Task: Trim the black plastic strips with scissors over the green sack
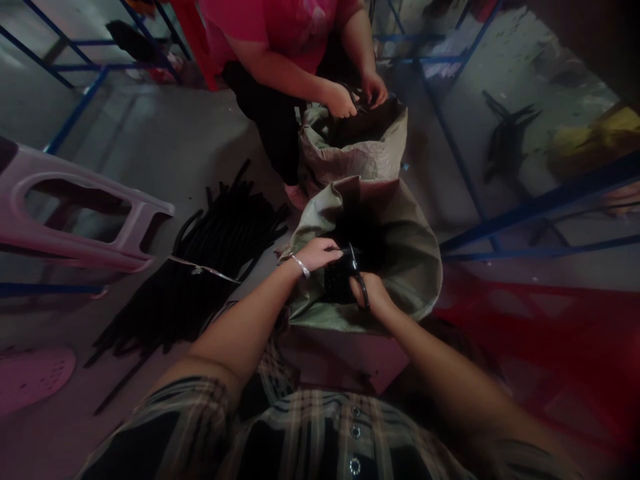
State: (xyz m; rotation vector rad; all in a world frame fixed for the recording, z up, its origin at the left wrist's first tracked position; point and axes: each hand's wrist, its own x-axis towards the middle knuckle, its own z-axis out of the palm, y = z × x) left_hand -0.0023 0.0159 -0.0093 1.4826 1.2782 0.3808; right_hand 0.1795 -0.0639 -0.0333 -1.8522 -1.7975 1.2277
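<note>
My left hand [320, 254], with a silver bracelet on the wrist, reaches into an open grey-green sack [410, 267] and grips a bunch of black strips [339, 279] inside it. My right hand [371, 293] is closed on a pair of black scissors [358, 272] at the same bunch, blades pointing up. The sack's inside is dark and most of its contents are hidden.
A person in a pink top [280, 27] crouches opposite, both hands in a second sack [360, 150]. A pile of long black strips [200, 267] lies on the floor to the left, beside a pale plastic stool [75, 220]. Blue metal frames [540, 207] stand at right and behind.
</note>
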